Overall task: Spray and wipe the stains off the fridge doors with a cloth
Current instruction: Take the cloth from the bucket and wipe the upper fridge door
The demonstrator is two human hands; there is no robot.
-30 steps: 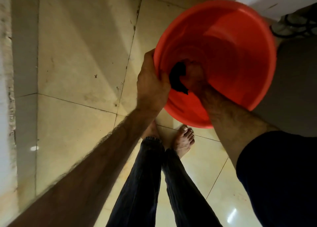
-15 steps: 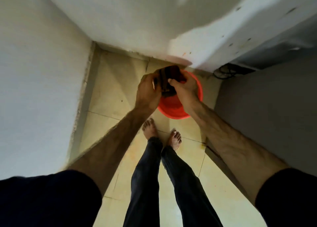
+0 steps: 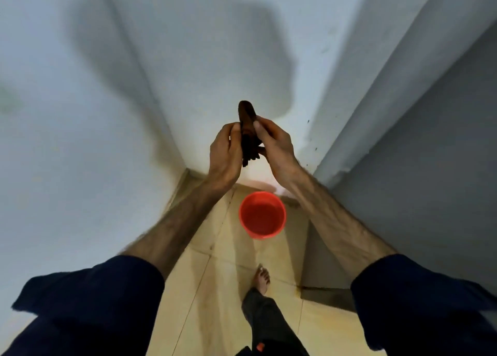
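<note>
A dark, bunched-up cloth [image 3: 247, 121] is held upright between both hands at chest height. My left hand [image 3: 225, 151] grips its left side and my right hand [image 3: 274, 143] pinches its right side with thumb and fingers. The cloth's lower end sticks out below the palms. A grey appliance side, probably the fridge [image 3: 430, 151], rises at the right; its doors are out of sight. No spray bottle is visible.
A red bucket [image 3: 262, 214] stands on the beige tiled floor [image 3: 215, 275] in the corner, below my hands. White walls [image 3: 80, 113] close the left and back. One bare foot [image 3: 263, 277] and a dark trouser leg are behind the bucket.
The view has risen from down in the bucket to standing height. Both hands lifted the cloth out of the bucket and now hold it well above it.
</note>
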